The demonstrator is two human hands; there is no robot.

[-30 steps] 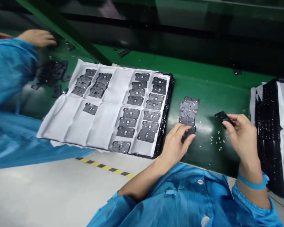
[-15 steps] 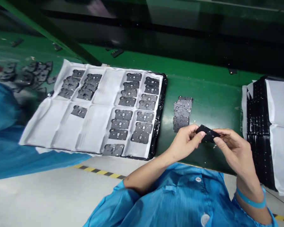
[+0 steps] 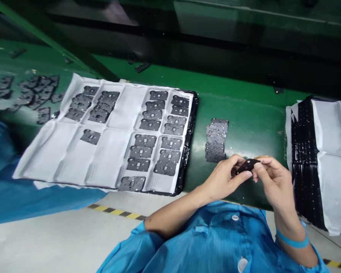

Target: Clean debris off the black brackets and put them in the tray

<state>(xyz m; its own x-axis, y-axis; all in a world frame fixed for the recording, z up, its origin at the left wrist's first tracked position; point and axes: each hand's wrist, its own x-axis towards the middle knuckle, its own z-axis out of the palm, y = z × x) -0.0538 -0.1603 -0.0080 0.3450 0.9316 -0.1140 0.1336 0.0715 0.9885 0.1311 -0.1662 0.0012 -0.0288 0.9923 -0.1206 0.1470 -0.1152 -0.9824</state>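
Note:
Between my two hands, over the green worktable (image 3: 252, 121), is a small flat black plastic part (image 3: 247, 165) with small holes, held tilted. My left hand (image 3: 227, 176) pinches its left end between thumb and fingers. At its right end my right hand (image 3: 272, 178) closes thumb and fingers on it. Just beyond my left hand lies an overlapping row of similar dark plates (image 3: 216, 139). Further left, a black tray with a white liner (image 3: 57, 151) carries several more such plates (image 3: 165, 162) in its compartments.
To my right stands a stack of black trays (image 3: 304, 159) with a white liner (image 3: 332, 129) on top. Far left are a pile of loose black parts (image 3: 36, 89) and another person's blue sleeve (image 3: 0, 146). A green beam (image 3: 59, 41) slants across the upper left.
Both hands have turned the black plastic part, so it now shows narrower and more tilted. My right hand has come closer to my left. The whole view has shifted slightly.

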